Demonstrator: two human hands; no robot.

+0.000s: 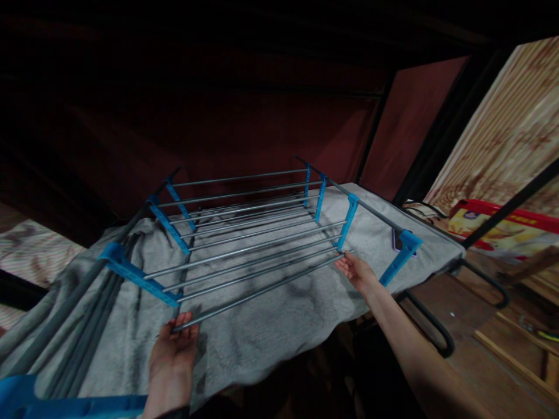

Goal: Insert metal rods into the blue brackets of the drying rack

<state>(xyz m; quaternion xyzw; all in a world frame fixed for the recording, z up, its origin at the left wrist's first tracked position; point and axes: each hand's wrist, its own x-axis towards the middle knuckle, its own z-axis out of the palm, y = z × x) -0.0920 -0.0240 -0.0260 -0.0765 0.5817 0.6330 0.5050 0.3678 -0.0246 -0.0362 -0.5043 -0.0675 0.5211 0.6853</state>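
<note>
A loose grey metal tube (pixel 262 295) slants across in front of me, with my hands at its two ends. My left hand (pixel 173 349) is palm up, its fingers closed around the near left end. The thumb and fingers of my right hand (pixel 356 272) pinch the far right end, close to a blue plastic bracket (pixel 347 224). Beyond the tube lies a partly assembled rack (pixel 244 233), with several grey crossbars fitted between blue brackets on two long side rails. Another blue bracket (pixel 144 279) on the left rail and one more (pixel 400 258) on the right rail stand nearest the tube.
A grey cloth (pixel 271 343) covers the surface under the rack. Several spare tubes (pixel 94 326) lie together at left, near a blue part (pixel 74 405). A phone (pixel 398 240) rests at right. Beyond the edge are a black metal loop (pixel 430 326) and a red-and-yellow box (pixel 502 227).
</note>
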